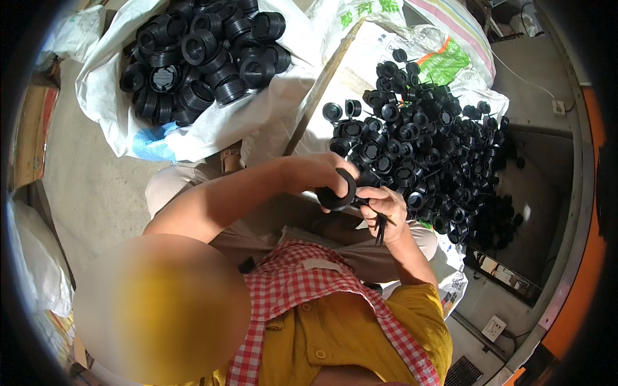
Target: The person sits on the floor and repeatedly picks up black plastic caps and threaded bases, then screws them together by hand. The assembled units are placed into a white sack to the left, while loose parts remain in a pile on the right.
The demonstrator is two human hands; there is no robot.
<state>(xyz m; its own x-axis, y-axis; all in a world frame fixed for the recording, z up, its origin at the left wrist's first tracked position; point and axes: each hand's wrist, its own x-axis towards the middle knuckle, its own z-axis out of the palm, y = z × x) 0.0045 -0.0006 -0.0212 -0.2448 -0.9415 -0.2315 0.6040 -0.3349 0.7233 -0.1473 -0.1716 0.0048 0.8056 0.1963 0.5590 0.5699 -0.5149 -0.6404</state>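
I have both hands working close together, out over the lap. The left hand (pixel 326 177) is closed around a black ring (pixel 349 191), its fingers curled through and over the rim, and the ring faces up toward my camera. The right hand (pixel 386 209) sits just beside it, thumb and fingertips pinched on a small dark piece next to the ring's edge. Thin black strips (pixel 380 228) hang from that same grip (whether they and the small piece are one part, I can't tell from here).

Beyond the hands to the right, I see a big heap of small black caps (pixel 418 138), spread over white printed sacking (pixel 447 62) and reaching close to the right hand. Farther off to the left, a white sack (pixel 106 96) stands open, full of larger ribbed black caps (pixel 199 48). A narrow wooden strip (pixel 325 80) slants between the sack and the heap. The person wears a red-and-white checked apron (pixel 296 280) over a yellow shirt (pixel 405 315), and a white wall socket (pixel 494 328) shows at lower right.
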